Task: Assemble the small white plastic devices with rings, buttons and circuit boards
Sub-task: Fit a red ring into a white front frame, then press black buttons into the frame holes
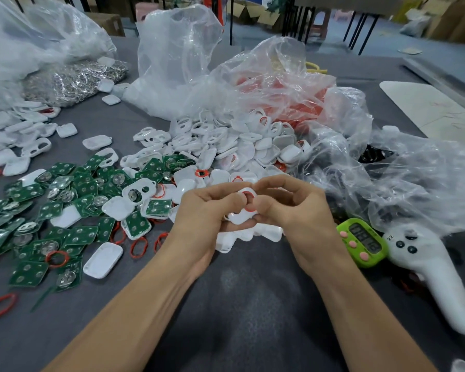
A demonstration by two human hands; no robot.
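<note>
Holding a glossy white rounded-square shell (pixel 240 218) pinched between left hand (pixel 207 210) and right hand (pixel 293 208), above the middle of the grey bench (pixel 253 296). Pressing thumbs on a thin red ring (pixel 249 195) at its oval opening.

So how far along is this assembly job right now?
Done: a few shells in the middle heap already carry red rings. In hand: left hand and right hand grip one white shell, its red ring at the opening. Still to do: many loose circuit boards, loose rings and empty covers lie unassembled.
</note>
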